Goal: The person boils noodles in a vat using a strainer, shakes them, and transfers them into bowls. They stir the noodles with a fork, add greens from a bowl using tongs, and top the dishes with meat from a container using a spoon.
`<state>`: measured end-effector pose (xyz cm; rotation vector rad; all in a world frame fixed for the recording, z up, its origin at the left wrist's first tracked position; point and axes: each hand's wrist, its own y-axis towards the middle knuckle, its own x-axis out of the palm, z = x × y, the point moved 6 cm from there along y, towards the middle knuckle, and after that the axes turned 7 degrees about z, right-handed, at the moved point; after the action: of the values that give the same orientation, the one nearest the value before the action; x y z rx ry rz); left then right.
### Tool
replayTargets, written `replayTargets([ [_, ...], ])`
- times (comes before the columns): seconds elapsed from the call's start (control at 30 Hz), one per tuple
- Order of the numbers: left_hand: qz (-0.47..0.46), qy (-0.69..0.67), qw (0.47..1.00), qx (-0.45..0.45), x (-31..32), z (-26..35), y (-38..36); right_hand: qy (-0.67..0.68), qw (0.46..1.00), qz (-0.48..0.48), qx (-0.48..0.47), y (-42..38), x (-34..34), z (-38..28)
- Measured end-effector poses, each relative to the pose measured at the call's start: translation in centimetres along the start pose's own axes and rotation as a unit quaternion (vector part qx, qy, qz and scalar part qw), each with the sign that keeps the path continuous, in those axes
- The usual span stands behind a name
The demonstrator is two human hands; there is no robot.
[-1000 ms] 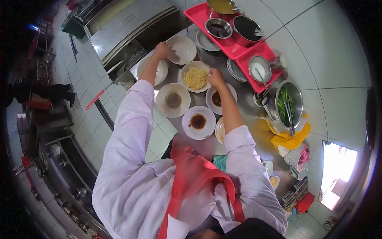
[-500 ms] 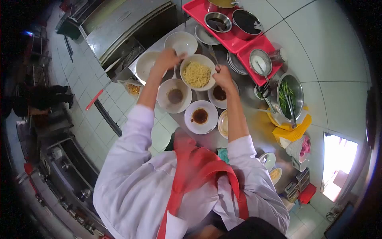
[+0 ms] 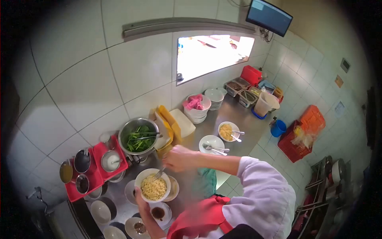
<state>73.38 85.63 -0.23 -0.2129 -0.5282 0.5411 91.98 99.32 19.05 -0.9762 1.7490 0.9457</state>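
View swung round versus half a second earlier: tiled wall, bright hatch and screen now ahead, worktop (image 3: 234, 113) running away to the right. Earlier, noodle bowl sat on the worktop among the sauce plates; now lifted clear, held above them. Judged: bowl picked up for tossing or carrying, sauce plates left behind.

Pot of greens (image 3: 139, 136) beside the red tray (image 3: 95, 153) of sauce pots, unchanged in layout. Stack of white bowls (image 3: 195, 112) with pink cloth near the hatch.

Noodle bowl (image 3: 152, 185) cupped from below by left hand (image 3: 142, 201), grip closed under the rim. Right hand (image 3: 179, 158) above and just beside the bowl, grip closed on a fork (image 3: 158, 174), tines in the noodles. Motion blur on that hand.

Sauce plate (image 3: 160, 213) below the bowl, untouched.
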Motion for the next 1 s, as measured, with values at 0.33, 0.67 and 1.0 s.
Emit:
replayTargets([
  [0.33, -0.020, -0.043, 0.998, -0.037, 18.6, -5.6, 3.6, -0.045, 0.991, 0.086, 0.097, -10.3, -9.5, 8.4],
  [0.67, 0.002, -0.047, 0.999, 0.024, 27.7, -8.7, 3.7, -0.066, 0.986, 0.135, 0.075, -16.8, -15.9, 14.6],
  [1.0, 0.017, 0.045, 0.998, 0.038, 32.0, -10.6, 3.7, -0.052, 0.984, 0.145, 0.087, -19.1, -16.8, 19.0],
])
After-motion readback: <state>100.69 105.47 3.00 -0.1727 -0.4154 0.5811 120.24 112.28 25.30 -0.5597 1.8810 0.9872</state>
